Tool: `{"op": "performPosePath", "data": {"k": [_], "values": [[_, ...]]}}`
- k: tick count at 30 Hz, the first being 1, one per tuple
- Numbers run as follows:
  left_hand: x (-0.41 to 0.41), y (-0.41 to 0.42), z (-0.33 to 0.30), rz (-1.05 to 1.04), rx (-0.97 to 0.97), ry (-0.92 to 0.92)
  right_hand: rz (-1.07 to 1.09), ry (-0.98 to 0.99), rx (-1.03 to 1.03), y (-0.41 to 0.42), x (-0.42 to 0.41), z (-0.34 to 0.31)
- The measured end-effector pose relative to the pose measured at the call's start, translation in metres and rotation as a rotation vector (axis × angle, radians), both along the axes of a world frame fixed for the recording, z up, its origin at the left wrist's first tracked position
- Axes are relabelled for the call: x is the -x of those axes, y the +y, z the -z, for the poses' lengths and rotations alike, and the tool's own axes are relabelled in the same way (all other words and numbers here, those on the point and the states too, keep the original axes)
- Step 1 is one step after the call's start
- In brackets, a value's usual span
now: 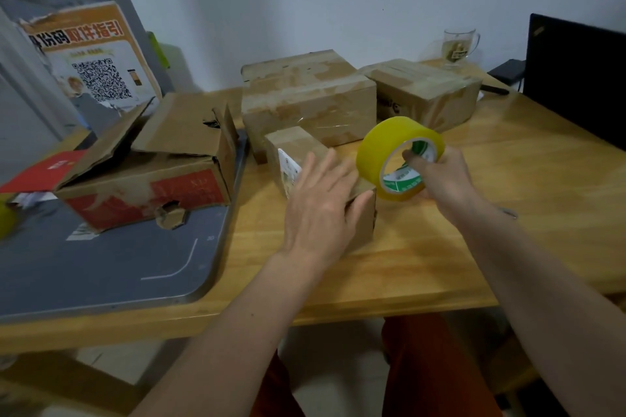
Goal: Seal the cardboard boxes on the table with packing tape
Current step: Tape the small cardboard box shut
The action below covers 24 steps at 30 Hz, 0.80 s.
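Left hand (321, 203) lies flat, fingers spread, on the small box (298, 159) at the worktop's (440, 247) near centre. Right hand (447, 176) has its grip hooked through the core of the yellow tape roll (399, 156), just beside that box. Two rear boxes (305, 95) appear already taped; the torn box (152, 173) on the grey mat (118, 264) stands open, unsealed. Pale wall behind; glass mug (460, 44) and laptop (576, 78) at the right.

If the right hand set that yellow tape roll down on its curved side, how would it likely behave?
The tape roll is round and wide, so it would probably roll along the smooth wooden table. Laid on its flat face it should stay put. It looks stiff, held by the right hand.
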<state>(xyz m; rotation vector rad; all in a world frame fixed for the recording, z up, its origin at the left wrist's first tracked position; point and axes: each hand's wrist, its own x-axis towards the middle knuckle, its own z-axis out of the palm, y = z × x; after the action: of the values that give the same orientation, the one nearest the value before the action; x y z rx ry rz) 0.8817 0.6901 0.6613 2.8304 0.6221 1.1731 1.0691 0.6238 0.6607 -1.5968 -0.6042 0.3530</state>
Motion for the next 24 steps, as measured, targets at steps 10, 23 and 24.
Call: {"op": "performPosePath", "data": {"k": [10, 23, 24], "values": [[0.008, -0.003, -0.001, 0.069, 0.036, 0.09, -0.01, 0.04, 0.031, 0.002, 0.005, 0.006], [0.008, -0.007, -0.004, -0.026, 1.524, -0.541, -0.069, 0.068, 0.079, -0.002, 0.023, 0.001], [0.005, -0.005, -0.004, 0.018, 1.585, -0.595, -0.06, 0.073, 0.065, -0.002, 0.023, -0.001]]}}
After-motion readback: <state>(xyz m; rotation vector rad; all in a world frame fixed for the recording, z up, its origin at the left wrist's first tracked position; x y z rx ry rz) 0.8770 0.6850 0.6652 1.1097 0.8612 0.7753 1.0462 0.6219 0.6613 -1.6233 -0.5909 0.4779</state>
